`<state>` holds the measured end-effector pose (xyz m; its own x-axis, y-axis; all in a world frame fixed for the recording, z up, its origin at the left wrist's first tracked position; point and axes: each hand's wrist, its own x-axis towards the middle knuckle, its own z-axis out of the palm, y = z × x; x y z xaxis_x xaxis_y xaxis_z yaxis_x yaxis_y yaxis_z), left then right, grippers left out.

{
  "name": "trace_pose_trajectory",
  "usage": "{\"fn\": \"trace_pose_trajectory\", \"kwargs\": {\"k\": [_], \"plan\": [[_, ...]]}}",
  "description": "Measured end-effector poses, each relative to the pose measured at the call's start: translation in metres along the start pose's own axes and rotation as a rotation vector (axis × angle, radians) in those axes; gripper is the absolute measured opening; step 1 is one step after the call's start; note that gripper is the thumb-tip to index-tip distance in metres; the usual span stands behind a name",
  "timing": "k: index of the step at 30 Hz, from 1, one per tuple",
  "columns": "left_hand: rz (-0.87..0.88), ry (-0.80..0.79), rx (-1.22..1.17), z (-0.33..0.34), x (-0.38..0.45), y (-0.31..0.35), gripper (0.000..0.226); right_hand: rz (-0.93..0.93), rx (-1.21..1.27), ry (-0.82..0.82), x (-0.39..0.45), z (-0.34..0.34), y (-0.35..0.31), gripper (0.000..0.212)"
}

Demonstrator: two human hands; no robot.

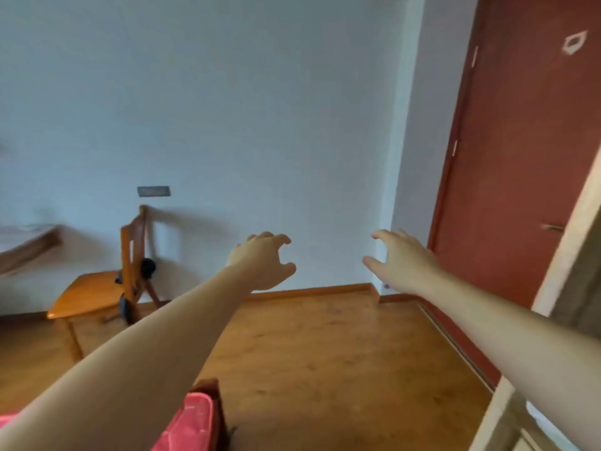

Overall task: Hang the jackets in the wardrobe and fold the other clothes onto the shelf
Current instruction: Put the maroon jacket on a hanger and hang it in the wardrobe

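Head view shows our room at its widest first: a pale wall [260, 109] ahead, a wooden floor [325, 353] running up to its skirting, and a red-brown door [527, 141] closed on the right. A pale panel edge [553, 288] cuts in at the far right, perhaps the wardrobe's side or door, though we cannot tell for sure. On the left stands a wooden chair [94, 291] against the wall, with something dark hanging at its back. A pink-red cloth [192, 424] lies at the bottom edge, likely on a bed; it is blurred, so we cannot say whether it is one of the clothes.

No jacket, hanger or shelf is in sight. We judge ourselves between steps, turning to fetch a garment or heading for the wardrobe.

Our left hand [263, 265] and right hand [406, 262] reach out ahead, well apart, fingers loosely spread and curved, gripping nothing.

Next we must find a garment, and that calls for a turn. Floor between chair and door lies open; the panel edge at our right arm is the near thing to mind.
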<state>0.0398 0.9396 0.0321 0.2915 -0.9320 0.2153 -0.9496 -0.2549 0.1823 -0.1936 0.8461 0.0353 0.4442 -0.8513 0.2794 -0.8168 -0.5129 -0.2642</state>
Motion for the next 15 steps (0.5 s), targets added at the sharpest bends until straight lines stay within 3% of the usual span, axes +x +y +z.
{"fn": "trace_pose_trajectory", "kwargs": {"k": [7, 15], "plan": [[-0.257, 0.04, 0.041, -0.012, -0.06, -0.156, 0.058, -0.22, 0.076, -0.113, 0.032, 0.081, -0.138, 0.055], [-0.561, 0.12, 0.056, -0.014, -0.127, -0.236, 0.054, -0.492, 0.144, -0.241, 0.057, 0.146, -0.247, 0.054]]}}
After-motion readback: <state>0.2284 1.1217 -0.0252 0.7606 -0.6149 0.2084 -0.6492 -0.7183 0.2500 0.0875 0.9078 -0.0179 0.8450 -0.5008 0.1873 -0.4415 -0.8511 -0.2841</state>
